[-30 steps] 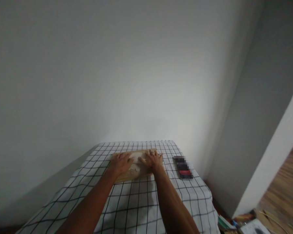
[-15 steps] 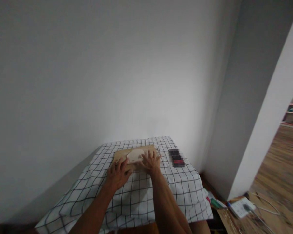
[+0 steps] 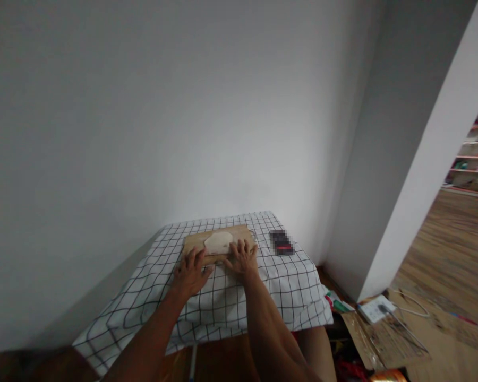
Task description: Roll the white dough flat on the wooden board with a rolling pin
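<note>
On the checked cloth [image 3: 287, 292] covering the tabletop, a wooden board [image 3: 195, 243] is set near the wall, with a pale flat dough piece [image 3: 218, 242] laid on it. Both hands, left [image 3: 191, 273] and right [image 3: 244, 258], are spread flat and released at the board's near edge, nothing grasped.

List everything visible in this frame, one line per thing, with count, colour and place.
flat pale dough piece: one, off-white, on the board.
rectangular wooden cutting board: one, light brown, far end of the table.
checked tablecloth: one, white with black grid, covering the table.
small dark object: one, black and red, blurred, on the cloth right of the board.
white power strip: one, on the floor at right, with cable.
flattened cardboard: brown, on the floor beside the table.
plain wall: white, behind the table.
left hand: flat on the cloth, fingers spread, at the board's near edge.
right hand: flat, fingers spread, on the board's near edge beside the dough.
</note>
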`<state>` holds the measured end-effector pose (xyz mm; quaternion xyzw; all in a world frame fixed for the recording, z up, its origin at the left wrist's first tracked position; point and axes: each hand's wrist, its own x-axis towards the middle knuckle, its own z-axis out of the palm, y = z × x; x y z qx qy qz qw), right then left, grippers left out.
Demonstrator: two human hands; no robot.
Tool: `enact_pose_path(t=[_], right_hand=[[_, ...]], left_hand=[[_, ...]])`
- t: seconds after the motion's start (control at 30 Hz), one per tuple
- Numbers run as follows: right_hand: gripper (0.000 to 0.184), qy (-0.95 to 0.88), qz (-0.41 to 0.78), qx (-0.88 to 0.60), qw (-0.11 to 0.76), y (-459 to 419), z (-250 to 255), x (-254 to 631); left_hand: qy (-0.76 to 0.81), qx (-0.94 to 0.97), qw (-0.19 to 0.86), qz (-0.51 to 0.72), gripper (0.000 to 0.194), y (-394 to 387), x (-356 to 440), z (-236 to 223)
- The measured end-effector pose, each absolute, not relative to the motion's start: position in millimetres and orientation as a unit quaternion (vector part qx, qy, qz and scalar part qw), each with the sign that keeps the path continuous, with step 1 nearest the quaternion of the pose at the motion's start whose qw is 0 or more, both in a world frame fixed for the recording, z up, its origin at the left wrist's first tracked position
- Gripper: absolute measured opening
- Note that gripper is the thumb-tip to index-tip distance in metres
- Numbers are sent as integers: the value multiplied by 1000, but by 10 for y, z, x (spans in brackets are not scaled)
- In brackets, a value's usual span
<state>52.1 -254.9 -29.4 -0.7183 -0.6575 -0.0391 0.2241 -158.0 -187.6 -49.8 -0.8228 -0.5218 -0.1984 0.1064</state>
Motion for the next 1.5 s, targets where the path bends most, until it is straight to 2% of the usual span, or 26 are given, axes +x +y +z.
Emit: enact_pose_path(t=[0.2,0.37,0.53,0.77,0.9,1.03,1.23,1.4,1.5], right_hand=[[65,-653,-37,-714,248,-2516,-296,560],[68,-653,-17,-722,227,-2408,-228,585],[67,-646,17,-739,189,-2160,-59,632],[62,-651,-4,-744,148,-1857,116,732],[52,-653,-2,-750,109,-1625,170,746],[55,-641,-9,-756,130,-1340,169,776],[59,-642,-12,-759,104,-987,200,860],[64,-624,-29,-770,126,-725,181,908],[63,-611,-16,-779,140,-558,152,957]], left_hand=[[-510,-826,158,-182,67,-1751,-1473,-446],[-480,-841,165,-186,64,-1633,-1446,-427],[-495,-845,105,-176,60,-1431,-1410,-355],[-511,-846,48,-148,55,-1152,-1213,-56],[-514,-846,46,-131,63,-988,-1121,87],[-547,-827,21,-129,69,-777,-1064,91],[-553,-825,-3,-113,70,-414,-1012,87],[-579,-804,-37,-127,79,-234,-962,167],[-591,-793,-40,-141,77,-168,-926,214]])
